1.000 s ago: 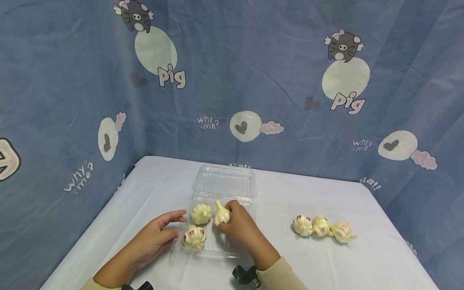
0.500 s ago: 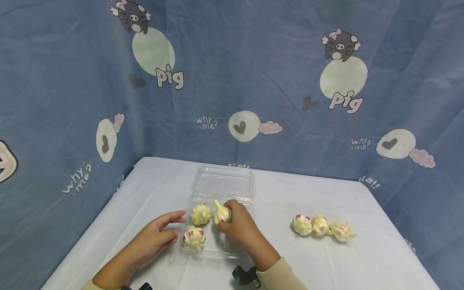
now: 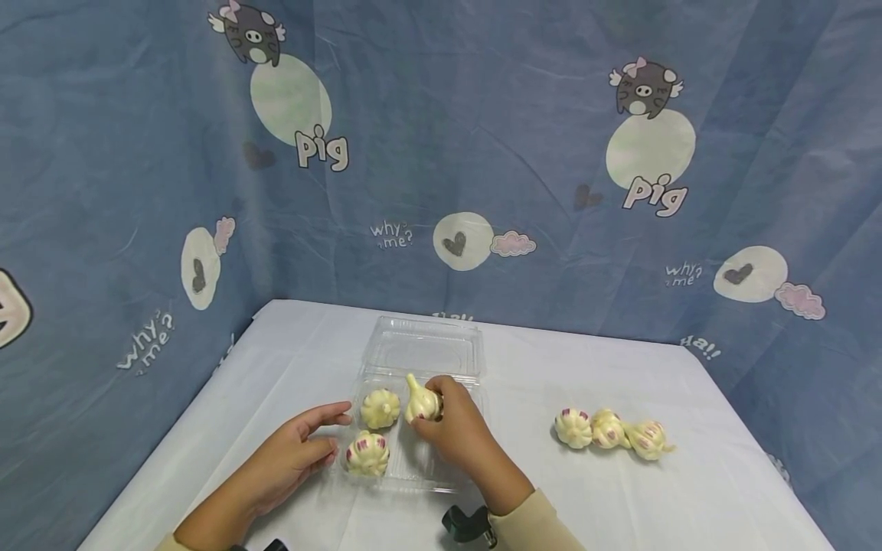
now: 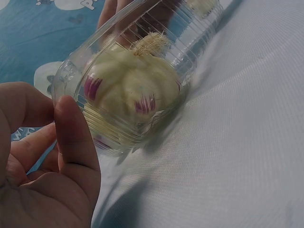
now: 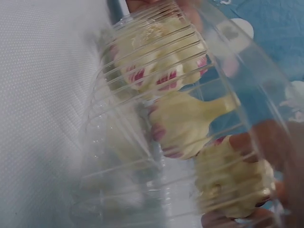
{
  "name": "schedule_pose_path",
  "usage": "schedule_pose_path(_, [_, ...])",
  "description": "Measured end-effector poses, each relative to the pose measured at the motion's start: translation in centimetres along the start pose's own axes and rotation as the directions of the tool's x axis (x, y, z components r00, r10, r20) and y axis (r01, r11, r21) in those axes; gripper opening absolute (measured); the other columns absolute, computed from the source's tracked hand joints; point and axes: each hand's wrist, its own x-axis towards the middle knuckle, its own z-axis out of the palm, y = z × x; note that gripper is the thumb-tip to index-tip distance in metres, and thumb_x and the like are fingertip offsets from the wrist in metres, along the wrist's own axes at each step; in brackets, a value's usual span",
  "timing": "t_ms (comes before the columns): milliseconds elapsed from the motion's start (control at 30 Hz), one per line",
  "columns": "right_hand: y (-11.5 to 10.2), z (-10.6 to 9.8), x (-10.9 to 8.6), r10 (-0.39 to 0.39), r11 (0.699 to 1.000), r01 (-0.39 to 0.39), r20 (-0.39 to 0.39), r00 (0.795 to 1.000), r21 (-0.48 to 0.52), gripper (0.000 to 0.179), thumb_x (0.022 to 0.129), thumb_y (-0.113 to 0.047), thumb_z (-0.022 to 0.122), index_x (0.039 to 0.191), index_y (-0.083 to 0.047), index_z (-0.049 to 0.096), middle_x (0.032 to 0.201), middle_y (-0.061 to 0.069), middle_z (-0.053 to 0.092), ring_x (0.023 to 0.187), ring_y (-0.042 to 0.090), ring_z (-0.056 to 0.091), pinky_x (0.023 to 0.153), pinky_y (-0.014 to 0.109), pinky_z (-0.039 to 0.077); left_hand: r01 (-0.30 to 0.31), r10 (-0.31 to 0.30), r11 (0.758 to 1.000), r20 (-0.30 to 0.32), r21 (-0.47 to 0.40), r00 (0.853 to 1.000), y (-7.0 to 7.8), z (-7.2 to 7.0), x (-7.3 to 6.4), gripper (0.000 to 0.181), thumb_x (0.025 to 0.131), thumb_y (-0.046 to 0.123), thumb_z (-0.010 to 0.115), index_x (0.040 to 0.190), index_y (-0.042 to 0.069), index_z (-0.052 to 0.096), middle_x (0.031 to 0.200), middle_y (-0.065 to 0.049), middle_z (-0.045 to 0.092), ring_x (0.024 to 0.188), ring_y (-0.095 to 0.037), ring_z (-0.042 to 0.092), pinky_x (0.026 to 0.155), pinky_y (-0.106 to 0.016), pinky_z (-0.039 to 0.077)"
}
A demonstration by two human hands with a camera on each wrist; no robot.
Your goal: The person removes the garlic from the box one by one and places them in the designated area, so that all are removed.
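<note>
A clear plastic clamshell box (image 3: 420,484) lies with its lid (image 3: 423,348) folded back. On its left side sit two garlic bulbs: one with its stem up (image 3: 380,409) and a purple-streaked one (image 3: 368,454) nearer the front. My right hand (image 3: 455,428) grips a third garlic bulb (image 3: 421,402) between thumb and fingers, over the back middle of the box with its stem pointing up. The left hand (image 3: 296,451) is at the box's left side, index finger and thumb spread apart. Up close in the left wrist view, its thumb (image 4: 71,118) is right at the rim.
Three more garlic bulbs (image 3: 609,430) lie in a row on the white tablecloth (image 3: 586,505) at the right. A blue cloth (image 3: 551,153) with pig prints hangs behind the table. Dark straps with mounts (image 3: 465,524) show at the wrists.
The garlic bulb in my right hand has risen slightly and moved a little toward the back of the box. The left hand stays at the box's left side.
</note>
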Motion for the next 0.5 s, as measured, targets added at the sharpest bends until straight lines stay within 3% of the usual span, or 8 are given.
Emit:
schedule_pose_path(300, [-0.23, -0.27, -0.06, -0.027, 0.999, 0.028, -0.006, 1.000, 0.034, 0.038, 0.086, -0.011, 0.083, 0.114, -0.009, 0.059, 0.116, 0.007, 0.059, 0.096, 0.016, 0.055, 0.076, 0.025, 0.052, -0.011, 0.011, 1.000, 0.013, -0.007, 1.000, -0.23, -0.12, -0.03, 0.069, 0.099, 0.007, 0.065, 0.161, 0.003, 0.035, 0.151, -0.021, 0.040, 0.084, -0.010, 0.055, 0.077, -0.022, 0.055])
schedule_pose_path(500, [-0.30, -0.44, -0.23, -0.036, 0.997, 0.035, 0.013, 0.999, 0.067, 0.038, 0.088, -0.013, 0.082, 0.117, -0.010, 0.058, 0.123, 0.009, 0.059, 0.106, 0.019, 0.059, 0.084, 0.031, 0.054, -0.006, 0.006, 1.000, 0.008, -0.009, 1.000, -0.26, -0.11, 0.04, 0.068, 0.100, 0.006, 0.064, 0.161, 0.004, 0.035, 0.152, -0.021, 0.039, 0.084, -0.010, 0.055, 0.077, -0.023, 0.055])
